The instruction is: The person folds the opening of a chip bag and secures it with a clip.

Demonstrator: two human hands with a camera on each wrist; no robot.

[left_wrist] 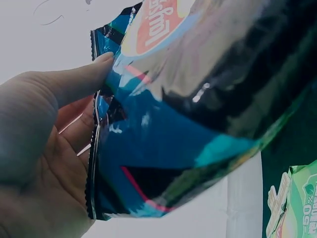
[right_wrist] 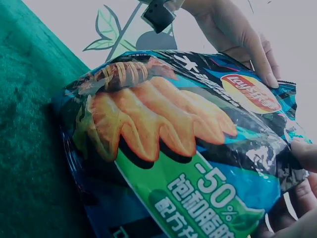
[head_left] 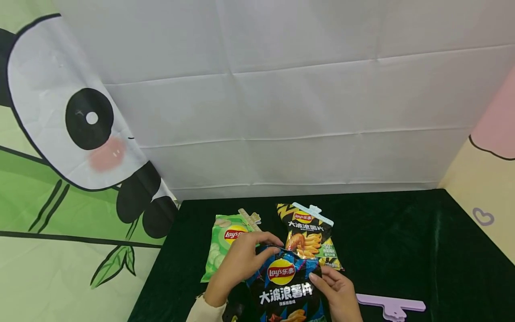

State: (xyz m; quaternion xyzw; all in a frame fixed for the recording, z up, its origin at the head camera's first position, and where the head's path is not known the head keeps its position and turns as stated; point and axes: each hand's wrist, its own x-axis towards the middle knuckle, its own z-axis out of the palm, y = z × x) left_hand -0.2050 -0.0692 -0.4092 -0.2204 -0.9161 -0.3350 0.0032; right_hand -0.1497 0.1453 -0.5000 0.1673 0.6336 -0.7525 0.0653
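Observation:
A black and blue Lay's chip bag (head_left: 287,290) stands between both hands near the table's front, its sealed top edge up. At its upper left my left hand (head_left: 245,257) pinches the top edge, thumb in front and fingers behind, as the left wrist view shows. My right hand (head_left: 338,290) grips the bag's right side near the top, thumb on the front. Behind lie a green Lay's bag (head_left: 220,241) with a cream clip (head_left: 250,219) on its top corner and a black and yellow Lay's bag (head_left: 307,232) with a pale blue clip (head_left: 313,213) along its top.
A purple bag clip (head_left: 391,305) lies on the dark green tablecloth (head_left: 394,241) right of my right hand. A white cloth backdrop (head_left: 301,103) rises behind the table, with a panda-print cloth (head_left: 60,112) on the left.

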